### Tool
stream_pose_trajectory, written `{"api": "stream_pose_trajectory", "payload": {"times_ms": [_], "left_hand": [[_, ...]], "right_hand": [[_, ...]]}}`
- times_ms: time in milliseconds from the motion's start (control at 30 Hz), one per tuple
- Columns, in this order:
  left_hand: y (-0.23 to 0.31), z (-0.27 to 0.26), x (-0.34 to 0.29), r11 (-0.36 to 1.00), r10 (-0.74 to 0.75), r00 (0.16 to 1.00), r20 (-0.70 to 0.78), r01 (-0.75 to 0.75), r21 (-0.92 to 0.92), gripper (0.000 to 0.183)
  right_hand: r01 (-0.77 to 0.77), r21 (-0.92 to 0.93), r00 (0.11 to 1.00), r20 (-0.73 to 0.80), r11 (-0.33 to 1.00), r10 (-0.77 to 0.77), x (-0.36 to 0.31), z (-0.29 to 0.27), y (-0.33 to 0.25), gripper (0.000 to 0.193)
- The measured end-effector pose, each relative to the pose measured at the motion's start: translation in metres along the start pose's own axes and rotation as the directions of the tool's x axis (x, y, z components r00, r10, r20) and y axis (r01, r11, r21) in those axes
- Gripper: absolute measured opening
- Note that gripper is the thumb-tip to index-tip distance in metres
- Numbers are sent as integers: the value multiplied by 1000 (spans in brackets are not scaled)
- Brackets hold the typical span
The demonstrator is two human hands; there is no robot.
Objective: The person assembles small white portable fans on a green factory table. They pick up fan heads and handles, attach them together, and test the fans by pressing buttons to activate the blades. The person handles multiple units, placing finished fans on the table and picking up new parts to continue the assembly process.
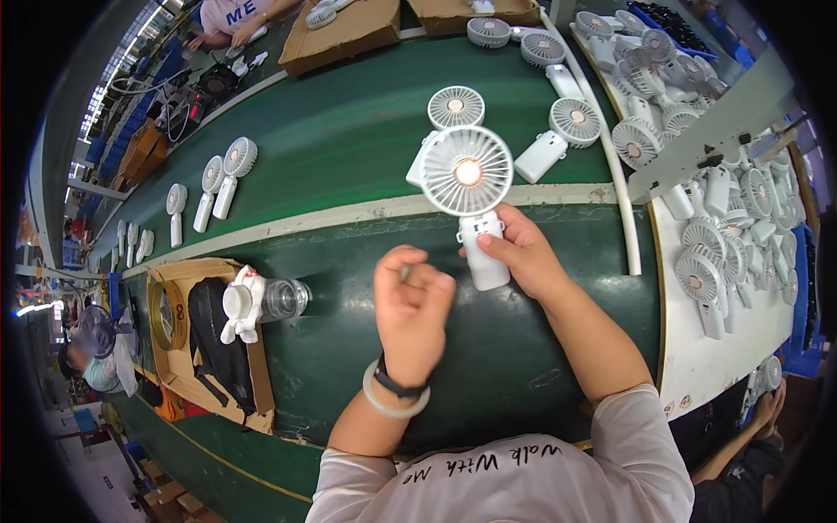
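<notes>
My right hand (530,259) grips a white handheld fan (485,254) by its handle, the thumb lying on the front near the button. The fan's round grille faces up, with a copper-coloured ring at its hub; whether the blades turn I cannot tell. Just left of the handle, my left hand (413,301) is raised with loosely bent fingers, apart from the fan and holding nothing I can see. A dark band and a pale bangle circle that wrist. Behind the held fan, another white fan (455,106) lies partly hidden on the green belt (340,148).
More fans lie on the belt: one (574,122) at right, several at left. A white table (728,349) at right bears a heap of fans. Left of me, a cardboard tray (261,383) holds a black pouch (218,340) and tape roll; a clear bottle (286,299) lies beside it. A white pipe (615,166) edges the belt.
</notes>
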State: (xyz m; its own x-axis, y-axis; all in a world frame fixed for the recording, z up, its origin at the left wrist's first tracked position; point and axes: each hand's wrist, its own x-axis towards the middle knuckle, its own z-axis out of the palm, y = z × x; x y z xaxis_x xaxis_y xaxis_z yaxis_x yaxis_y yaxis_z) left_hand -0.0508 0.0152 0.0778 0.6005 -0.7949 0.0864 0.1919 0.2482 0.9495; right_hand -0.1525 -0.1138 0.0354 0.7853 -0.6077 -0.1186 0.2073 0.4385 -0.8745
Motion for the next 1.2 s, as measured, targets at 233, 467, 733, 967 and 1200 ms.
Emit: {"api": "stream_pose_trajectory", "payload": {"times_ms": [233,467,733,967,1200], "left_hand": [[-48,-18,34,992,-89,987,130,100,-76,34],[-49,-14,34,976,-151,963,223,181,-120,43],[-80,-31,21,889,214,977,24,-205,410,32],[-68,-31,17,890,152,988,12,-142,433,29],[-48,19,73,384,195,926,322,-374,844,44]], "right_hand": [[126,-102,992,-19,987,-128,6,7,-2,43],[44,-57,998,-41,997,-46,16,-7,-4,38],[-307,-116,944,-160,945,287,125,-7,-76,42],[341,-528,857,-167,778,-488,212,-28,-138,49],[228,-795,744,-229,561,-627,111,-78,-60,32]]}}
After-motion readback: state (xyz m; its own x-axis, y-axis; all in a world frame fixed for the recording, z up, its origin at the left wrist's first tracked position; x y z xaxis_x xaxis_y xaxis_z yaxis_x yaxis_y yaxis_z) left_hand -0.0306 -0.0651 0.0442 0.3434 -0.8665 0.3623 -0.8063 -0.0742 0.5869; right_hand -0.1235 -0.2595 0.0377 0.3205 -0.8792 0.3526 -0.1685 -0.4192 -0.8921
